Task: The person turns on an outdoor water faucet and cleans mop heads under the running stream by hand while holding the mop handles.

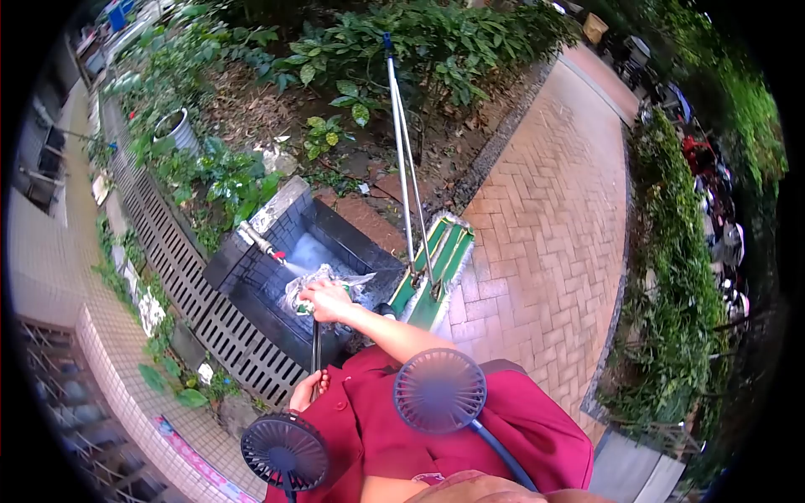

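Observation:
Water sprays from a tap (267,246) with a red part onto a wet, greyish-white mop head (298,293) over a dark tiled basin (251,281). My right hand (327,302) is closed on the mop head, where its cloth meets the dark pole (316,348). Lower down, beside the red garment, my left hand (309,391) is wrapped round that pole. Some of its fingers are hidden. Right of the basin, two flat green mops (432,272) with pale fringes lie side by side, their long metal handles leaning back towards the bushes.
A slotted drain grate (197,298) runs along the basin's left side. Brick paving (545,218) stretches away on the right, bordered by a hedge (671,285). Two round black fans (440,391) hang before the body. A white pot (178,132) stands among plants.

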Action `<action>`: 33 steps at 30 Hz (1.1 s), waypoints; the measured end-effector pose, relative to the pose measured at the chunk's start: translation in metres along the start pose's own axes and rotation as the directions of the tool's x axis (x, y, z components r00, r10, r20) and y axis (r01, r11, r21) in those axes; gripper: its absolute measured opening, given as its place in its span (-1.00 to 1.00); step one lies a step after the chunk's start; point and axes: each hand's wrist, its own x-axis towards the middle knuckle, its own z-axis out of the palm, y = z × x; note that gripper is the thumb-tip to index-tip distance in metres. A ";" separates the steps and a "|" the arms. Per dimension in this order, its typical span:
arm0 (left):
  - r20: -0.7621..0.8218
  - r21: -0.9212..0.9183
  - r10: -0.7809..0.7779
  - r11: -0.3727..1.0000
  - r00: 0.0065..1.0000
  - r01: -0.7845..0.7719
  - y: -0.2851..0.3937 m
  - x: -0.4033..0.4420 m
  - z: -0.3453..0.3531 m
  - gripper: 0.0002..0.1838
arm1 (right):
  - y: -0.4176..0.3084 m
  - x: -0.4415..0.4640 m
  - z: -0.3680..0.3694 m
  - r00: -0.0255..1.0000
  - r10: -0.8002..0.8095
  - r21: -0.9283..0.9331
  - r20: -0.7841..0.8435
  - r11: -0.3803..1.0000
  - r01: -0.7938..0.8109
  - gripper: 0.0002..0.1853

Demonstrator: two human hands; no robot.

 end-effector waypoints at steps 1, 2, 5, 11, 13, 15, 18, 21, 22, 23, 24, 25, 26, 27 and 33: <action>0.024 -0.029 0.006 1.000 1.000 -0.005 -0.003 -0.001 0.002 -0.80 | 0.003 -0.005 -0.003 0.999 -0.007 -0.007 0.039 1.000 0.007 -0.54; 0.028 -0.039 -0.003 0.999 1.000 0.004 -0.007 0.001 0.002 -0.80 | 0.005 -0.012 -0.006 0.997 -0.012 -0.013 0.078 1.000 0.013 -0.53; 0.049 -0.066 -0.048 0.997 0.998 0.052 -0.013 0.003 0.007 -0.78 | 0.024 -0.037 0.015 0.991 -0.128 -0.060 0.029 0.990 0.130 -0.57; 0.073 0.040 -0.090 0.995 0.993 0.087 -0.026 0.017 0.002 -0.83 | 0.050 -0.091 0.041 0.971 -0.177 -0.118 0.162 0.973 0.197 -0.38; 0.125 -0.140 -0.163 0.974 0.979 0.180 -0.034 0.026 -0.005 -0.84 | 0.056 -0.103 0.048 0.970 -0.202 -0.138 0.137 0.966 0.220 -0.45; 0.053 -0.024 -0.020 1.000 0.998 0.021 -0.042 0.012 0.014 -0.87 | 0.057 -0.110 0.042 0.971 -0.206 -0.115 0.121 0.969 0.220 -0.52; -0.122 0.236 0.115 0.968 0.986 -0.084 -0.053 -0.017 0.045 -0.87 | 0.068 -0.115 0.022 0.968 -0.242 -0.134 0.069 0.959 0.249 -0.52; -0.124 0.304 0.137 0.948 0.983 -0.094 -0.069 -0.021 0.035 -0.90 | 0.064 -0.115 -0.011 0.961 -0.262 -0.102 0.084 0.957 0.270 -0.54; -0.113 0.344 0.145 0.934 0.983 -0.099 -0.073 -0.019 0.031 -0.90 | 0.064 -0.115 -0.014 0.963 -0.254 -0.093 0.089 0.961 0.262 -0.55; -0.096 0.407 0.185 0.904 0.978 -0.131 -0.075 -0.016 0.025 -0.89 | 0.064 -0.118 -0.013 0.970 -0.232 -0.076 0.074 0.968 0.238 -0.55; -0.078 0.443 0.206 0.884 0.975 -0.151 -0.075 -0.016 0.026 -0.89 | 0.065 -0.120 -0.012 0.976 -0.212 -0.059 0.059 0.975 0.215 -0.55; -0.059 0.479 0.227 0.861 0.972 -0.172 -0.073 -0.014 0.026 -0.89 | 0.067 -0.117 -0.010 0.978 -0.201 -0.069 0.047 0.977 0.204 -0.55; -0.040 0.517 0.249 0.834 0.968 -0.193 -0.071 -0.013 0.028 -0.89 | 0.070 -0.113 -0.009 0.981 -0.190 -0.078 0.033 0.978 0.192 -0.55; -0.063 0.438 0.253 0.876 0.965 -0.201 -0.070 -0.011 0.031 -0.88 | 0.069 -0.103 -0.012 0.976 -0.216 -0.112 0.009 0.970 0.216 -0.55; -0.048 0.296 0.292 0.917 0.955 -0.266 -0.041 -0.016 0.053 -0.88 | 0.035 -0.040 -0.035 0.852 -0.508 -0.289 0.127 0.803 0.522 -0.66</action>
